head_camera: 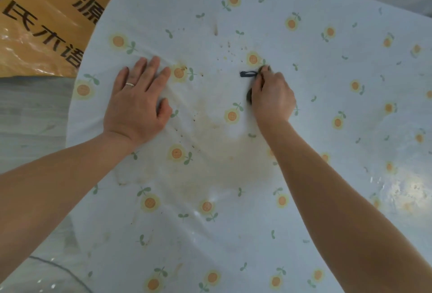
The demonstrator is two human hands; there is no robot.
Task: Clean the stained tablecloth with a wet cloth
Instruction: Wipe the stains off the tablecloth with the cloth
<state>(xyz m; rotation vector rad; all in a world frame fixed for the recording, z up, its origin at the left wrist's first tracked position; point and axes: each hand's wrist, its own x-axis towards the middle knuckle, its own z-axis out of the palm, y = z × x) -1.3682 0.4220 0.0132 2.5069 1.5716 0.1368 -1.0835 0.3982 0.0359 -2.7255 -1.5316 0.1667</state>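
left hand (138,103) flat, fingers wide, so i pin tablecloth (327,129) taut | right hand (272,98) curled around wet cloth (249,96) to scrub | stain (222,157) between hands

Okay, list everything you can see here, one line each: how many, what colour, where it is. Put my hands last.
tablecloth: one, pale white-blue with an orange sunflower print, spread over a round table and filling most of the view
stain: one large patch, brownish, mid-tablecloth between the arms
specks: several, dark brown, above the stain
dark cloth: one, mostly hidden under the right hand
loop: one, dark, sticking out left of the right hand's fingers
packaging: one, orange-yellow with black characters, upper left
floor: grey, left of the table
ring: one, silver, on a left-hand finger
left hand: one, flat on the tablecloth, left of the stain
right hand: one, curled round the dark cloth
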